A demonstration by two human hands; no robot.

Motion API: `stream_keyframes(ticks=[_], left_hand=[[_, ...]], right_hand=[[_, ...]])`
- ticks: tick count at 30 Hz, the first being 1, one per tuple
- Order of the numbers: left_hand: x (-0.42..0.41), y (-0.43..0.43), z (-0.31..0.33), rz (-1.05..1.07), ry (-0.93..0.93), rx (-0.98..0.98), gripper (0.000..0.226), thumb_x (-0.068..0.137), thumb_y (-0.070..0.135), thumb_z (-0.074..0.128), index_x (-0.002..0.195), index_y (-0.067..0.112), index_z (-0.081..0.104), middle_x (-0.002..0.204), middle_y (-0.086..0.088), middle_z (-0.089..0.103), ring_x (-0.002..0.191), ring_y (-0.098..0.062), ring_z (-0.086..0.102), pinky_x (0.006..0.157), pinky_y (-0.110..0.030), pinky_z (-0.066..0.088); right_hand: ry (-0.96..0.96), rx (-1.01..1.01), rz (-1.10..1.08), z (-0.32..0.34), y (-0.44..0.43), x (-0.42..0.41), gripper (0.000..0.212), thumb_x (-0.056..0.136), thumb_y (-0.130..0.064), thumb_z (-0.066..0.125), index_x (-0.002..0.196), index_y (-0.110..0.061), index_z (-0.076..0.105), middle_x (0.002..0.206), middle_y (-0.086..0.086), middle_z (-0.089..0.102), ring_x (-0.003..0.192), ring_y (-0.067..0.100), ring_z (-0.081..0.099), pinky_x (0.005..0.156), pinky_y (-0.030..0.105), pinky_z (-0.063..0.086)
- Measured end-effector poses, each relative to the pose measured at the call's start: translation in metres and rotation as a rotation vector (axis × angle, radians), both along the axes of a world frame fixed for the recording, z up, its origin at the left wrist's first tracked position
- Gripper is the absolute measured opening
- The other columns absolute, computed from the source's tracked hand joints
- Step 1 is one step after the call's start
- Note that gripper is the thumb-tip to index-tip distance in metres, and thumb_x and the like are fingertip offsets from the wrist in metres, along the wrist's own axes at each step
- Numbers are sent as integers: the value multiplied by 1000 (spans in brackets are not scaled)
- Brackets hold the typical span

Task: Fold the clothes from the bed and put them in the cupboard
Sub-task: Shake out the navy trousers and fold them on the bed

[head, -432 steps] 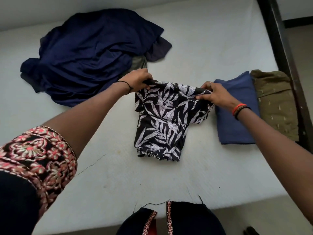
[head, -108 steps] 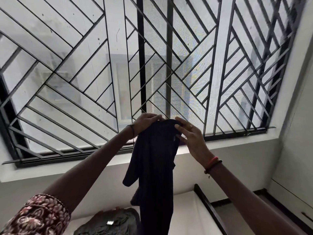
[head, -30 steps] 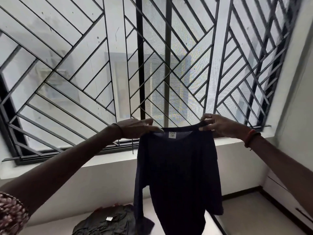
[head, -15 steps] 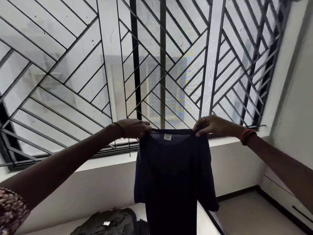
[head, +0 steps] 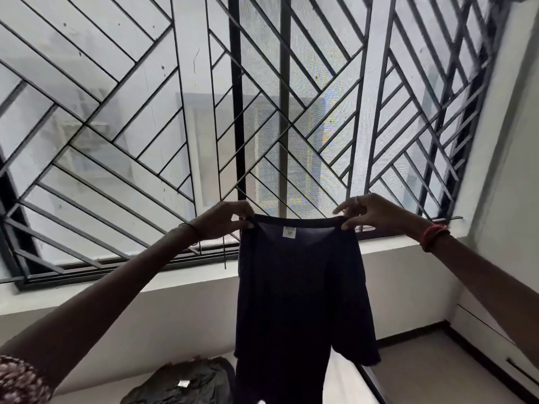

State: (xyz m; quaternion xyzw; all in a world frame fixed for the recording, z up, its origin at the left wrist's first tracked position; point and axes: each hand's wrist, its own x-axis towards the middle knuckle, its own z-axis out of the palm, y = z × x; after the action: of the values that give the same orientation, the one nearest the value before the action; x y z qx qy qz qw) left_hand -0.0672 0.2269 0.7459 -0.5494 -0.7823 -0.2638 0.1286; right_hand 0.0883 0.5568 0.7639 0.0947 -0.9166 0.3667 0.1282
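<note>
A dark navy top (head: 297, 301) hangs in the air in front of the window, its neckline stretched flat with a white size tag showing. My left hand (head: 224, 218) pinches the left end of the neckline. My right hand (head: 370, 211) pinches the right end. The garment's lower part drops out of view at the bottom edge. A crumpled dark grey garment (head: 186, 383) lies on the white bed (head: 347, 383) below.
A large window with a black diagonal metal grille (head: 233, 112) fills the wall ahead, above a white sill (head: 116, 290). The bed's dark frame edge (head: 373, 386) runs at lower right, with floor (head: 431, 371) and a white cabinet (head: 501, 342) beyond.
Earlier I was folding a leaf-print garment on the bed. Over the last second my hands stay apart holding the navy top's neckline taut, and the view has tilted slightly.
</note>
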Motion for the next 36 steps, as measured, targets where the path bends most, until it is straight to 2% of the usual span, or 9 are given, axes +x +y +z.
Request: stream_keyframes(ticks=[3,6,11,14,18,23,27,31,36], left_hand=[[1,-2,-2,44,-209,171,22,82,4,67,86,25,61,83,9,66,81,-5,62,81,-21,48],[4,1,-4,51,-369,284,34,85,0,64,102,28,57,81,-2,66,77,-3,60,79,-19,48],[9,-6,0,73,-456,277,31,85,4,65,85,35,71,78,18,71,80,7,62,81,-10,48],[18,-16,9,24,-540,216,11,88,14,62,93,16,72,92,-3,72,90,-8,64,83,-16,51],[17,-26,17,-82,-653,231,53,83,45,63,106,-3,67,106,-23,67,102,-25,64,93,-33,51],[10,-3,-1,176,-777,308,36,87,25,63,106,-6,67,105,-23,67,94,-29,65,73,-23,56],[16,17,-35,332,-1030,411,23,84,22,69,87,0,70,79,-10,68,74,-19,62,59,-21,53],[31,33,-51,276,-1247,527,12,87,15,64,90,4,66,55,4,64,47,-5,59,54,-20,52],[48,55,-52,140,-1234,546,13,89,10,59,96,0,62,76,-7,68,61,-8,67,60,-18,55]], right_hand=[[6,-55,14,2,-3,4,17,73,3,76,71,-9,64,62,-7,61,60,-1,53,61,12,41],[26,-235,44,2,-7,7,12,77,-2,72,76,-8,62,68,-5,64,67,2,59,63,13,47],[-34,-438,72,1,-6,13,12,74,-5,72,84,-4,64,75,0,69,72,7,65,69,18,50],[-146,-437,155,8,-2,26,32,66,-18,83,89,-1,71,85,9,73,81,13,68,76,20,53],[-126,-622,172,11,-4,26,39,45,-31,93,76,-15,76,78,3,72,74,10,68,69,19,55],[-58,-683,-164,-20,-34,-2,20,68,-10,77,84,-2,68,68,0,72,64,11,66,57,16,53],[42,-791,-378,-52,-62,-15,12,74,-3,76,74,-2,64,60,3,67,55,12,62,50,18,51],[89,-816,-387,-69,-89,-21,12,76,-7,77,80,-2,67,78,11,70,69,18,66,62,22,55],[109,-818,-338,-76,-123,-33,8,77,-5,75,74,-6,68,72,8,68,65,17,64,63,24,56]])
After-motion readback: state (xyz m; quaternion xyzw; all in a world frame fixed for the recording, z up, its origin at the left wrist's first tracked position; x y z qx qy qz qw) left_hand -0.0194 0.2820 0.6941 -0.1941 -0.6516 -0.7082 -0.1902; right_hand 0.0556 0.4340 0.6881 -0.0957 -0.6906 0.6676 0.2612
